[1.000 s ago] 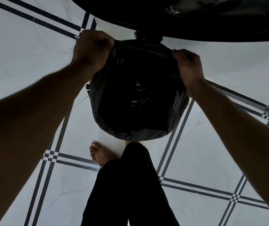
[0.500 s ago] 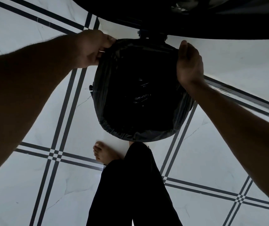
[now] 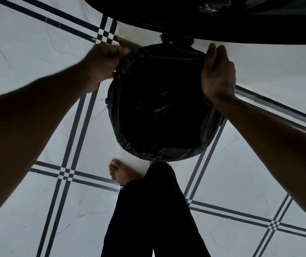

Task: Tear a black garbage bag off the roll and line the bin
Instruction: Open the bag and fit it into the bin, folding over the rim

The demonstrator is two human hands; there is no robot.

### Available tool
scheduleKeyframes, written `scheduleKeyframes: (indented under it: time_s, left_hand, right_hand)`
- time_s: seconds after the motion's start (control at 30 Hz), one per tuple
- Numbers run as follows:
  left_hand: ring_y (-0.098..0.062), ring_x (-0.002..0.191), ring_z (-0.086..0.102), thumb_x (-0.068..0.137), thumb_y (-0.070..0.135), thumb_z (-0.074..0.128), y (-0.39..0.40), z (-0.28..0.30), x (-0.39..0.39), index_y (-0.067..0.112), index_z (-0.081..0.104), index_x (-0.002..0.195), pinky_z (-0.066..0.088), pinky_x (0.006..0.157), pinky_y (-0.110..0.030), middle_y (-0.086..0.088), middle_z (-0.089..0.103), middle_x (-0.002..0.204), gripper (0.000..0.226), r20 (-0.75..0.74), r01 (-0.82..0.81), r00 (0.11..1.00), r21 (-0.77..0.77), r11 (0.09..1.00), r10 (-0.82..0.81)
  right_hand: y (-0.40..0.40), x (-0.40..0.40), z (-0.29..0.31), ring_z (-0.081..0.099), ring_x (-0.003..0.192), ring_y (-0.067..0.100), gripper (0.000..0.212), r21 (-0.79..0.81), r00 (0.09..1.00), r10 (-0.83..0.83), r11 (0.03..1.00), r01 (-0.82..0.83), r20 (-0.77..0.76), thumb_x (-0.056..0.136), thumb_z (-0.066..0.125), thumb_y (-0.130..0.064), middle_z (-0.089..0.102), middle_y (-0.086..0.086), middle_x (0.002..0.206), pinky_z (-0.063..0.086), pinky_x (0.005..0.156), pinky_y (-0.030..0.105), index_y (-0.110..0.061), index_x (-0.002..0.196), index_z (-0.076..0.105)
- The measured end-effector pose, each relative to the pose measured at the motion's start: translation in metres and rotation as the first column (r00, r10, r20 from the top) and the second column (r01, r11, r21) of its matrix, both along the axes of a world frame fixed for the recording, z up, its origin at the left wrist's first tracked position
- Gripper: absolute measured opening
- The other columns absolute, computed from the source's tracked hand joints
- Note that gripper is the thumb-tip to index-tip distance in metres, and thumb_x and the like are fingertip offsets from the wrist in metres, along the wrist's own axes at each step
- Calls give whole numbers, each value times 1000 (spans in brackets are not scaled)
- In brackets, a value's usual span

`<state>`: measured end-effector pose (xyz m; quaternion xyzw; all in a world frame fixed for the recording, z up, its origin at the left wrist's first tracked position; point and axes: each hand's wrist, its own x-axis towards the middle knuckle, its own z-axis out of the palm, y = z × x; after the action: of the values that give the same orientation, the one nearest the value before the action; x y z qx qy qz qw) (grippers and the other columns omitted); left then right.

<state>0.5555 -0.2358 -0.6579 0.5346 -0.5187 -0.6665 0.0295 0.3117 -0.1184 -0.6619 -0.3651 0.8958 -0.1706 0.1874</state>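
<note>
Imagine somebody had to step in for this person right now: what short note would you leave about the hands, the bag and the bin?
Left hand: fingers curled, gripping the crinkly black plastic garbage bag at the left rim.
Right hand: fingers fairly straight, pressing the bag edge against the right rim.
Round black bin: on the white tiled floor, its raised lid above.
Done: bag is off the roll, inside the bin and folded over the near and side rim.
Left: check the far rim by the hinge, which is hard to see, then let go. The roll is not in view.
</note>
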Motion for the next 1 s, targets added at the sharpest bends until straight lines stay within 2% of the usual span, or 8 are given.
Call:
scheduleKeyframes:
  time_s: [0.13,0.2,0.37,0.5,0.63,0.8,0.9,1.0]
  left_hand:
    - [-3,81,67,104,60,17,9,5,7,25,71,100,47,73,-23,11,73,88,64,42,-175,984,138,975,170]
    - [3,69,66,102,63,14,14,3,12,24,71,106,44,71,-23,15,73,81,69,29,-203,979,141,969,201]
    - [6,51,59,104,49,39,33,7,16,29,65,82,41,60,-20,20,65,58,39,-49,-248,962,246,937,268]
    - [-18,96,71,89,24,69,49,-4,30,17,74,101,54,102,-45,1,76,94,16,-140,-409,887,205,889,440]
    - [-28,105,70,87,23,73,58,-10,36,8,72,112,45,109,-54,-9,75,108,29,-189,-444,851,237,864,490]
    - [-25,115,69,98,19,62,55,-33,41,4,64,126,50,107,-41,-10,71,122,32,-261,-376,853,291,880,451]
    - [-25,120,66,99,20,59,55,-45,42,2,60,132,50,107,-38,-13,68,128,37,-310,-343,843,318,884,439]
    - [-20,112,70,98,20,58,58,-45,39,3,59,133,55,98,-32,-7,71,123,39,-342,-359,811,347,866,474]
  right_hand:
    - [1,2,0,64,93,29,55,60,990,15,998,-6,-141,106,24,-42,69,12,98,28,68,26,-8,92,65]
    - [1,1,-2,59,101,33,55,72,986,45,997,-33,-160,106,24,-42,65,16,105,33,75,32,-6,98,65]
    - [21,12,13,53,109,26,41,-60,954,12,998,-31,-298,101,30,-39,61,6,114,29,85,31,-14,112,61]
    - [65,69,44,54,97,24,20,-339,954,212,900,-275,-210,98,47,-15,59,12,105,38,86,32,-2,108,58]
    - [70,99,-9,57,105,31,23,16,825,550,831,-557,130,88,52,-9,61,15,109,45,87,37,-8,107,65]
    - [41,93,-125,26,146,33,56,430,765,439,643,-634,471,99,41,-27,31,21,156,14,117,31,-1,148,34]
    - [30,86,-158,7,150,37,70,555,811,452,592,-585,373,101,51,-28,6,16,164,9,119,44,-14,156,11]
    - [29,80,-162,9,149,40,73,601,801,451,533,-595,394,100,53,-32,7,13,164,19,116,54,-22,157,9]
